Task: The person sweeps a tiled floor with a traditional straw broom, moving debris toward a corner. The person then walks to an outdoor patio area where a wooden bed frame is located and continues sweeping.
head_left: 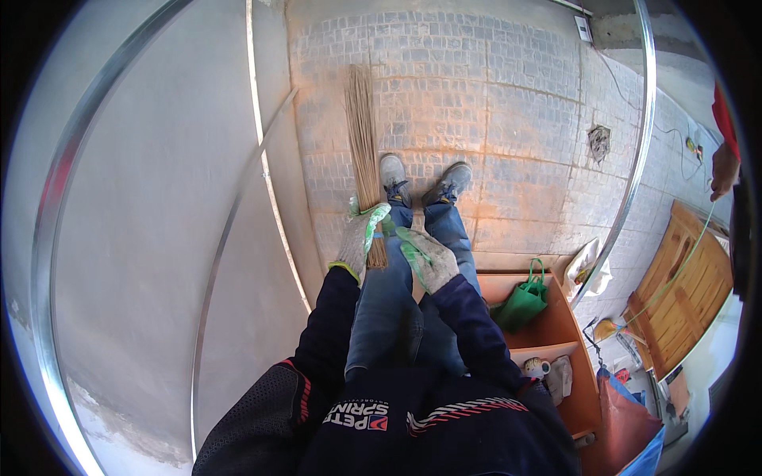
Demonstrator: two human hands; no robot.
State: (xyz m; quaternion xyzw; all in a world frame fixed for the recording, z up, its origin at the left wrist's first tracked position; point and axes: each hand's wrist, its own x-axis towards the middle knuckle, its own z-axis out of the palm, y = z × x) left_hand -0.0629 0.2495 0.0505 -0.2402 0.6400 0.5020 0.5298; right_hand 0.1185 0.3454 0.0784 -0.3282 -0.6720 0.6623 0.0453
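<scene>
Floor [528, 119]: grey block pattern, dusted orange, toward 12 o'clock.
Wall [151, 198]: bare, grey, 9 o'clock.
Metal bar [646, 103]: shiny, 2 o'clock.
Cabinet [542, 351]: orange, 4 o'clock, green bag [521, 305] inside.
Wooden panel [686, 285]: 3 o'clock.
Twig broom [363, 143]: mid-view, bristles toward 12 o'clock.
Left hand [361, 234]: gloved fingers clamped round the broom.
Right hand [430, 260]: gloved, beside the broom's butt; cannot tell whether fingers grip it.

Our dark-sleeved forearms [475, 321] extended forward; our gloved left hand [361, 234] curled closed, our gloved right hand [429, 258] near it, angled inward.
</scene>
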